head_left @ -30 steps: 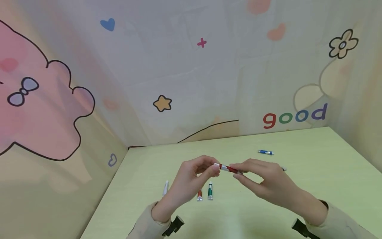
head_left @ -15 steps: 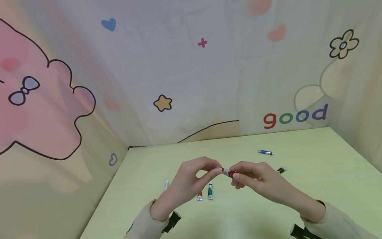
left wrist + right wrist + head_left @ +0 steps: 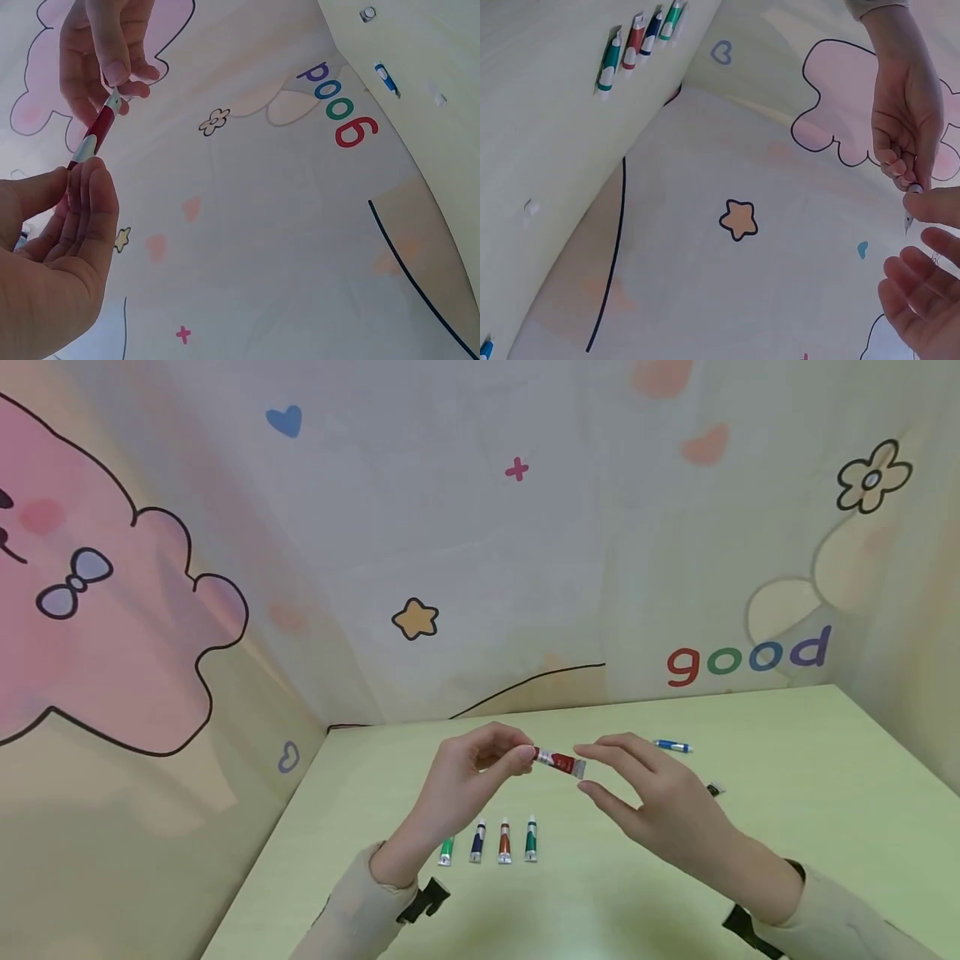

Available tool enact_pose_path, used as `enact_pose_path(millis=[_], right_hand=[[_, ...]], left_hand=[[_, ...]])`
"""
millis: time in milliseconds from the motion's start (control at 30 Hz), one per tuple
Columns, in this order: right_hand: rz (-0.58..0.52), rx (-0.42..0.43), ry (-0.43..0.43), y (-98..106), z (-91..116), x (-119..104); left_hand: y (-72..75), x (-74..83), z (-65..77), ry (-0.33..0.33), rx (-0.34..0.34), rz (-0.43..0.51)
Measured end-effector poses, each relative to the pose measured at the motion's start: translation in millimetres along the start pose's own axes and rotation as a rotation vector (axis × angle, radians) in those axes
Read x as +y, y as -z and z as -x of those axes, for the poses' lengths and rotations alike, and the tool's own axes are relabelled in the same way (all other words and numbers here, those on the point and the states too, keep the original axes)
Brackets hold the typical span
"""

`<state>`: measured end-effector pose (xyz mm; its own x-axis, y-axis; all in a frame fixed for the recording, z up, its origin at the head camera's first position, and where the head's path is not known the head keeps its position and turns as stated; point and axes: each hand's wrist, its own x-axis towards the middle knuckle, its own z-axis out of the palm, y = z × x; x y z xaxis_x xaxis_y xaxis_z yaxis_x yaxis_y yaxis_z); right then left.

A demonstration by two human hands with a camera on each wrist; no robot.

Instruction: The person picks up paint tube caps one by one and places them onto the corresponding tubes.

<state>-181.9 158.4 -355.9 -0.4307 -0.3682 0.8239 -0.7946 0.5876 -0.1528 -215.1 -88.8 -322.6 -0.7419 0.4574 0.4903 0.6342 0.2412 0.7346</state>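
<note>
My left hand [image 3: 465, 777] pinches a small red paint tube [image 3: 558, 761] by its cap end, between thumb and fingers, above the table. The tube's flat crimped end points right, toward my right hand [image 3: 667, 802]. Thumb and fingers of that hand are spread apart around the crimped end, with a gap on either side. In the left wrist view the red tube [image 3: 97, 133] slants up from my left fingertips to the right hand. From the right wrist, the tube [image 3: 908, 219] shows nearly edge-on beyond my right thumb. The cap is hidden by the left fingers.
A row of tubes lies on the table [image 3: 600, 893]: light green [image 3: 446, 852], dark blue [image 3: 477, 842], orange-red [image 3: 505, 842] and dark green [image 3: 531, 839]. Farther right lie a blue tube [image 3: 672, 746] and a black tube [image 3: 716, 789], partly behind my right hand. A printed curtain [image 3: 465, 543] hangs behind.
My right hand has let go of the red tube's crimped end and spread its fingers. Both hands have risen slightly, uncovering more of the tube row; the left still pinches the tube.
</note>
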Motion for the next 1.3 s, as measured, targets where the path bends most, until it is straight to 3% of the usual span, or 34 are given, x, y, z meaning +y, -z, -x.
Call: enact_pose_path(millis=[100,233,400,567,700,867,1000,1133,1300], right_hand=[[0.065,0.053,0.136,-4.8,-2.9,0.9],[0.105,0.105,0.231,-9.1,-5.4,0.7],[0.141,0.107,0.251,-10.6,-7.7,1.6],[0.094,0.073,0.232,-13.1,-9.3,1.1],[-0.052,0.008,0.125,-13.8,-8.2,0.3],[-0.325,-0.091,-0.134,-9.9,-10.4,-0.8],[-0.462,-0.184,-0.301,-8.1,-12.8,-3.6],[-0.492,-0.243,-0.377,-8.1,-13.0,-4.7],[-0.450,-0.254,-0.376,-8.7,-12.8,-3.5]], left_hand=[[0.7,-0.4,0.9,0.057,-0.007,0.066],[1.5,-2.3,1.6,0.101,-0.027,0.120],[3.9,-2.4,1.9,0.124,-0.042,0.139],[8.5,-1.6,4.3,0.131,-0.050,0.113],[12.9,-2.5,6.2,0.137,-0.070,0.096],[17.9,-2.4,5.8,0.132,-0.087,0.075],[19.4,-2.8,7.1,0.141,-0.077,0.066],[18.7,-3.6,8.2,0.147,-0.072,0.076],[17.0,-4.6,9.3,0.155,-0.080,0.076]])
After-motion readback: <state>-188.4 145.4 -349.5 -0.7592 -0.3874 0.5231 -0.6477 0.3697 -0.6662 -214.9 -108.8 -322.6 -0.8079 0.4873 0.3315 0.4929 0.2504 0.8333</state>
